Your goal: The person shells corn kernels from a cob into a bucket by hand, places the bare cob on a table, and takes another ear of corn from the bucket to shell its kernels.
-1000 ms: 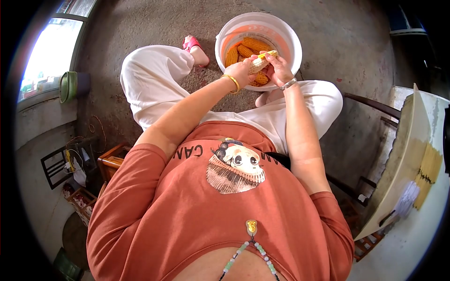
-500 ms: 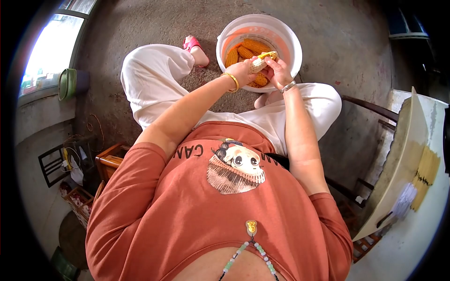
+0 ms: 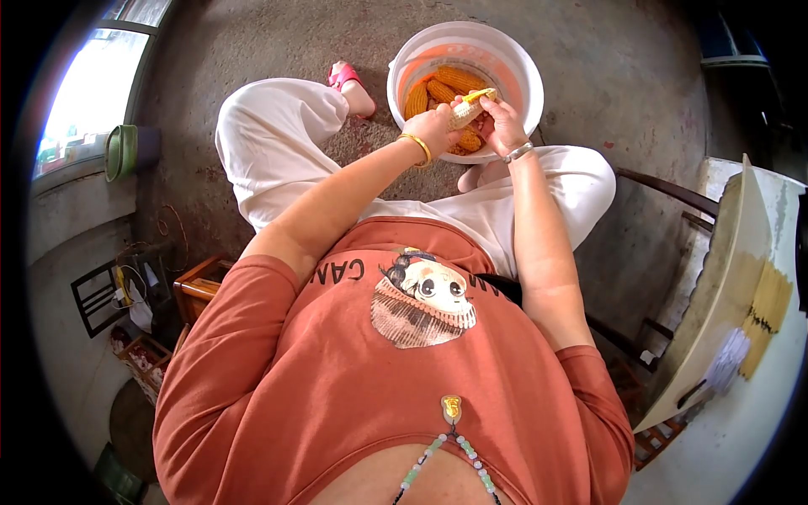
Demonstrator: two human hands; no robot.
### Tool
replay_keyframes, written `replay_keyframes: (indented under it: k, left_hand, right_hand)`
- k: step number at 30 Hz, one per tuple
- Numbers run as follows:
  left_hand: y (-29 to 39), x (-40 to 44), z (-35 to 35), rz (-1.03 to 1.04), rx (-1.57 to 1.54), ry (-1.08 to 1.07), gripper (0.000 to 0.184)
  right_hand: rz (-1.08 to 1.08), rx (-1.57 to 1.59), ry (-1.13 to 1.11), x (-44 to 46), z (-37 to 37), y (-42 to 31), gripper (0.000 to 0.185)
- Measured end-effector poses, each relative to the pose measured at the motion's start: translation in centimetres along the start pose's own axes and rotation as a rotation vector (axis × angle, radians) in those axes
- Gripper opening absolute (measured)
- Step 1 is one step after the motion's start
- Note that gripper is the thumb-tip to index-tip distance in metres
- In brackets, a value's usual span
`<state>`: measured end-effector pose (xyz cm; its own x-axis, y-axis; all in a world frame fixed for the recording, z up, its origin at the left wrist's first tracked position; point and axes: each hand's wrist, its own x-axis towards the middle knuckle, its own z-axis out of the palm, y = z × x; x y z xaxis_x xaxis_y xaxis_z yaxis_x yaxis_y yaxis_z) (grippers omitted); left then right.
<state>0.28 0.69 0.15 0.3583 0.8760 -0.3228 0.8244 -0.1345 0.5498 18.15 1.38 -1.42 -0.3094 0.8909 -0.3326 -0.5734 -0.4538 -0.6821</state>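
Note:
My left hand (image 3: 431, 129), with a gold bangle at its wrist, is wrapped round the near end of a corn cob (image 3: 464, 114). Most of the cob is pale and bare, and yellow kernels remain along its far end. My right hand (image 3: 504, 128) grips that far end, thumb and fingers against the kernels. Both hands are over a white bucket (image 3: 531, 80) with an orange-tinted inside. Several yellow ears of corn (image 3: 459, 80) lie in the bucket, partly hidden by my hands and the cob. Loose kernels below are hard to make out.
The bucket stands on a grey concrete floor (image 3: 278, 42) between my knees. At the left are a wooden stool (image 3: 195, 290) and a green basin (image 3: 123, 151) by the window. A board-topped table (image 3: 715, 286) stands at the right, with dark chair parts beside it.
The cob's far end has tilted slightly, and my right thumb and fingers have shifted a little along the kernels. My left hand keeps its hold.

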Motion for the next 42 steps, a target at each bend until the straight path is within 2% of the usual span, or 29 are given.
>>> replay_keyframes:
  k: [9,11,15,18,25,34,37,42]
  left_hand:
    - [-0.3,0.0,0.0,0.017,-0.023,0.039,0.042]
    - [0.1,-0.3,0.4,0.02,-0.025,0.092,0.041]
    - [1.0,-0.8,0.9,-0.023,0.054,0.104,0.041]
    - [1.4,-1.0,1.3,-0.018,0.1,0.131,0.041]
    - [1.0,-0.5,0.7,-0.039,0.066,0.069,0.041]
    - [1.2,-0.9,0.4,-0.019,0.063,0.087,0.039]
    - [1.2,-0.9,0.8,-0.009,0.102,0.08,0.04]
    - [1.4,-0.8,0.5,-0.04,0.096,0.056,0.041]
  right_hand:
    - [-0.01,0.101,0.008,0.0,0.8,0.0,0.027]
    - [-0.006,0.112,0.046,0.0,0.9,0.1,0.026]
    - [-0.015,-0.062,0.195,0.5,0.6,1.1,0.035]
    - [-0.029,-0.167,0.325,0.0,1.8,1.5,0.034]
    - [0.036,-0.11,0.06,0.3,0.3,1.0,0.03]
    - [0.028,-0.082,0.11,0.2,0.9,0.7,0.027]
    - [0.002,-0.045,0.25,0.2,1.0,1.2,0.024]
    - [0.013,0.003,0.087,0.6,-0.3,1.2,0.025]
